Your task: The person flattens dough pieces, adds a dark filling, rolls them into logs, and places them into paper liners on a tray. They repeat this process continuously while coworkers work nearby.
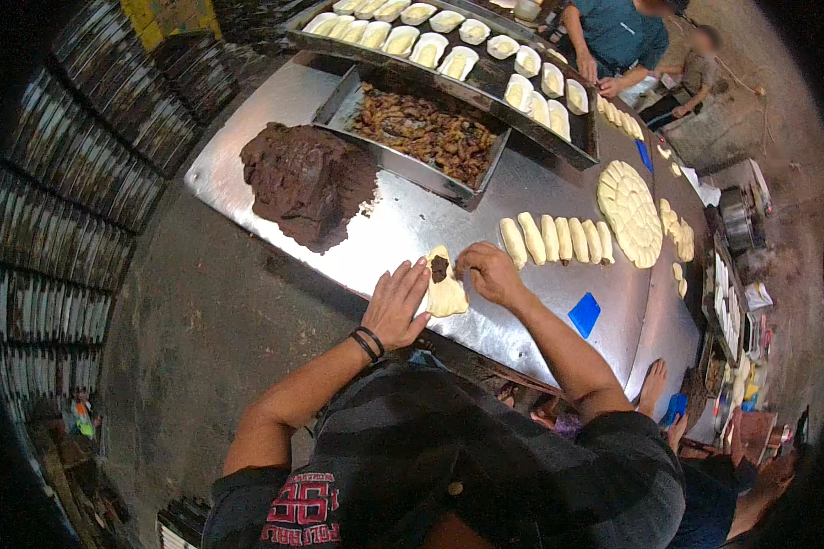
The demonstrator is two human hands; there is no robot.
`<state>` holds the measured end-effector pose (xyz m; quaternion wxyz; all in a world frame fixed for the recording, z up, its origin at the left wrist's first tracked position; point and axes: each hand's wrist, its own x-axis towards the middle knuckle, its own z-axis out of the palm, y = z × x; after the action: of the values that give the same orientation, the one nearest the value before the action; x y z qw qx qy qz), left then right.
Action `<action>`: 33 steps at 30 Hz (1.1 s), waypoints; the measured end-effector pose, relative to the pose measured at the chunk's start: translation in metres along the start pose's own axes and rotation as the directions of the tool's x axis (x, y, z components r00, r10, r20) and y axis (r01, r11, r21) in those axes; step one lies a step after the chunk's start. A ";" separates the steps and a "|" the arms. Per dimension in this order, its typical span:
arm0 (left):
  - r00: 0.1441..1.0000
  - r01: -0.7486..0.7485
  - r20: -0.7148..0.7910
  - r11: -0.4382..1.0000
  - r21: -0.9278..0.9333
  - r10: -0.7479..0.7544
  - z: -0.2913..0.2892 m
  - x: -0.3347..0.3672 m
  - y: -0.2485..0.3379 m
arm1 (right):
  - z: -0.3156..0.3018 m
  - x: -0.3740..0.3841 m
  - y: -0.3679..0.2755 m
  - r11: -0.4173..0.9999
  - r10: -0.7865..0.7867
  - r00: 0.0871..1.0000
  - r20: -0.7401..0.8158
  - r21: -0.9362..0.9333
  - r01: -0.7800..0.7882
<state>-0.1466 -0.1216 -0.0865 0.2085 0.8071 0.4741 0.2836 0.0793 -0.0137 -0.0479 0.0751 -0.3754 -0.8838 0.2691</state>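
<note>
A flattened piece of dough [447, 299] lies near the front edge of the metal table, with a dab of dark brown filling [439, 268] on its upper part. My left hand [395, 304] rests flat along the dough's left side, fingers stretched out. At the right side, level with the filling, my right hand [491, 273] is closed, its fingers curled at the dough's edge; what is between the fingertips is hidden. A big mound of dark brown paste [307, 183] sits beyond my left hand. Several rolled dough pieces [549, 240] stand in a row to the right.
A metal tray [478, 190] of brown chunky filling stands behind, beside a large tray [584, 156] of dough in paper cups. A scored dough round [630, 215] and a blue scraper [585, 315] lie rightward. A co-worker [618, 41] works across the table; racks [73, 197] line the left.
</note>
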 end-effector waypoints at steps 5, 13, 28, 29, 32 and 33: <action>0.981 -0.045 0.193 0.976 0.215 0.003 0.006 0.011 0.002 | 0.017 -0.007 -0.019 0.951 -0.237 0.910 -0.340 -0.273 0.145; 0.991 0.040 0.109 0.946 0.321 -0.079 0.014 0.011 0.007 | -0.002 -0.012 -0.007 0.919 -0.356 0.897 -0.261 -0.270 0.286; 0.948 0.211 -0.247 0.977 0.016 -0.201 -0.035 0.013 -0.066 | -0.099 0.191 0.093 1.000 -0.007 0.980 -0.200 0.003 0.008; 0.957 0.200 -0.214 0.980 -0.003 -0.196 -0.035 0.017 -0.070 | -0.098 0.208 0.098 0.995 -0.040 0.981 -0.189 -0.099 0.021; 0.982 0.128 -0.148 0.991 0.046 -0.120 -0.036 0.023 -0.077 | -0.091 0.263 0.107 0.966 -0.052 0.989 -0.142 -0.258 0.014; 0.986 0.141 -0.102 0.989 0.049 -0.135 -0.036 0.024 -0.079 | -0.089 0.280 0.109 0.949 -0.079 0.990 -0.121 -0.312 0.037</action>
<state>-0.2115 -0.0612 -0.1008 0.1813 0.7629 0.5463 0.2945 -0.0211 0.2833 -0.0505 0.0815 -0.3733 -0.9187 0.0997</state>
